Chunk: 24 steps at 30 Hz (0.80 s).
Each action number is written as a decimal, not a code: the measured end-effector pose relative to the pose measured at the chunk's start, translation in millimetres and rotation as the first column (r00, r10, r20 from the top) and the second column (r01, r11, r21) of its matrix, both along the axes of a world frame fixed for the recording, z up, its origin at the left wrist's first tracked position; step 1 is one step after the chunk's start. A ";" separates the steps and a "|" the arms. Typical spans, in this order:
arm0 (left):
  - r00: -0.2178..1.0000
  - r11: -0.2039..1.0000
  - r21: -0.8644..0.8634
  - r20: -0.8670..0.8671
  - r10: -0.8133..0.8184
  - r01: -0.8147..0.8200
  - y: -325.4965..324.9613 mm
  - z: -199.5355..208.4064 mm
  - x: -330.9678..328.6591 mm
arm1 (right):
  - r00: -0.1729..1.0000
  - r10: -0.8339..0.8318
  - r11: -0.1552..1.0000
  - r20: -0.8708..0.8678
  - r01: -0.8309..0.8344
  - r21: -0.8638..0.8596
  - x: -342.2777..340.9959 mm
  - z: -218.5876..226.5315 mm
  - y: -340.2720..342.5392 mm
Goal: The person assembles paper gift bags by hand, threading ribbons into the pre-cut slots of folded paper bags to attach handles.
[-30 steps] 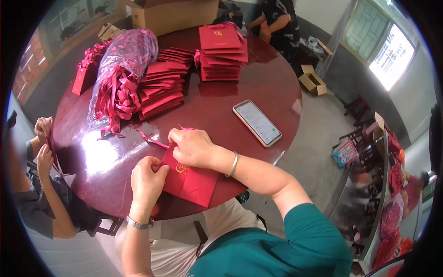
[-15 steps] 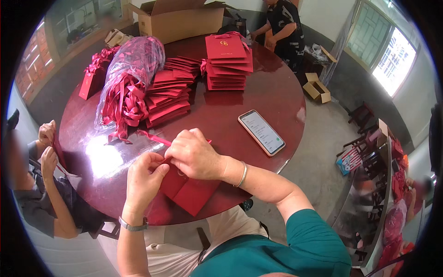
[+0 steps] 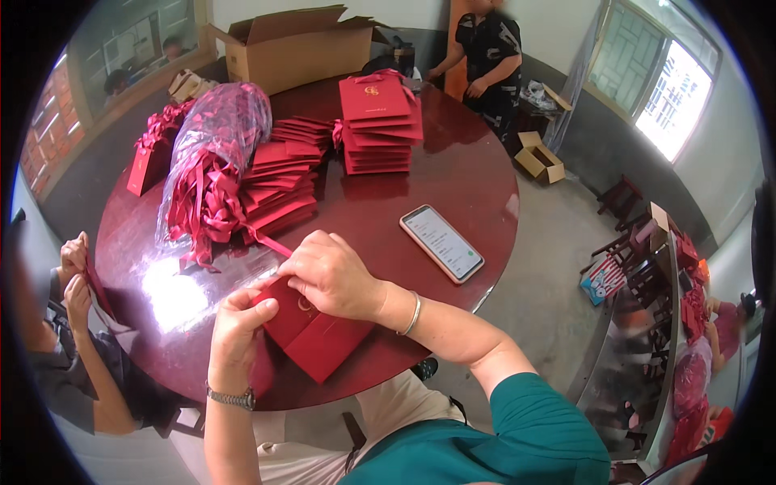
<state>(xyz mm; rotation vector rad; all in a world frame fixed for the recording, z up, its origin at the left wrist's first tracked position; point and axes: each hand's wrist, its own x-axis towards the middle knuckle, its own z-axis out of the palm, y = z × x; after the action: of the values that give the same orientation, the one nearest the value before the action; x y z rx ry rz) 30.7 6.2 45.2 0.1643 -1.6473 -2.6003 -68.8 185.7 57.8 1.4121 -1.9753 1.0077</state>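
A flat red gift bag (image 3: 323, 343) lies at the table's near edge, under my hands. My left hand (image 3: 236, 327) pinches the bag's upper left edge between thumb and fingers. Over the bag's top, my right hand (image 3: 333, 275) is closed with its fingers bent down. A red ribbon (image 3: 273, 244) sticks out beyond its knuckles and seems to be in its grip; the fingertips are partly hidden. Farther off lies a heap of red ribbons (image 3: 206, 206) spilling from a clear plastic bag (image 3: 222, 121).
Stacked red gift bags (image 3: 279, 182) stand beside the ribbons, with a taller stack (image 3: 376, 129) to their right. A phone (image 3: 441, 242) lies right of my hands. A large carton (image 3: 299, 56) is at the back. One co-worker's hands (image 3: 77, 279) work at the left; another person (image 3: 489, 61) stands behind the table.
My hands, which met at the bag's top edge, are now a little apart, the left one shifted left and down. The whole view has shifted slightly.
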 end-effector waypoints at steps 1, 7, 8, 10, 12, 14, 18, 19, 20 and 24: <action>1.000 1.000 0.004 0.001 -0.017 0.017 1.0 4.3 -5.3 | 1.000 0.029 1.000 0.008 -0.029 -0.003 -3.5 -4.2 3.1; 0.988 0.950 -0.296 0.082 0.131 -0.102 -36.3 -9.2 -11.9 | 0.846 -0.411 0.909 0.341 0.351 0.226 -50.1 -8.2 32.3; 0.985 0.942 -0.319 0.096 0.145 -0.107 -35.3 -12.1 -18.7 | 0.803 -0.505 0.831 0.316 0.353 0.431 -48.1 -11.7 40.8; 0.980 0.953 -0.282 0.128 0.151 -0.110 -34.2 -20.2 -23.5 | 0.786 -0.557 0.715 0.269 0.289 0.637 -50.5 -13.3 44.4; 0.983 0.954 -0.280 0.113 0.147 -0.110 -34.8 -24.3 -19.7 | 0.794 -0.562 0.688 0.232 0.293 0.664 -47.3 -19.8 36.8; 0.984 0.956 -0.273 0.113 0.141 -0.106 -34.1 -28.8 -12.9 | 0.796 -0.580 0.626 0.173 0.300 0.720 -38.6 -15.8 28.9; 0.987 0.930 -0.347 0.061 0.147 -0.117 -36.5 -28.7 -7.2 | 0.825 -0.496 0.710 0.270 0.206 0.674 -34.6 -16.0 27.5; 0.989 0.927 -0.356 0.046 0.142 -0.117 -39.3 -33.6 -6.5 | 0.822 -0.488 0.701 0.294 0.169 0.693 -34.8 -17.4 23.1; 0.991 0.919 -0.378 0.033 0.133 -0.110 -41.2 -36.7 -8.7 | 0.853 -0.421 0.727 0.308 0.114 0.677 -37.2 -18.7 23.3; 0.991 0.909 -0.400 0.004 0.131 -0.118 -37.7 -25.0 -12.9 | 0.898 -0.270 0.907 0.346 0.116 0.405 -50.1 -31.7 28.4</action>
<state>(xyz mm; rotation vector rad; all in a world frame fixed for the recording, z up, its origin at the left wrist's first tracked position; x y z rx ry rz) 17.8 -31.5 20.2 0.2777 -2.0596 -2.1237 -118.9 214.1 26.1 1.2192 -2.6714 0.9063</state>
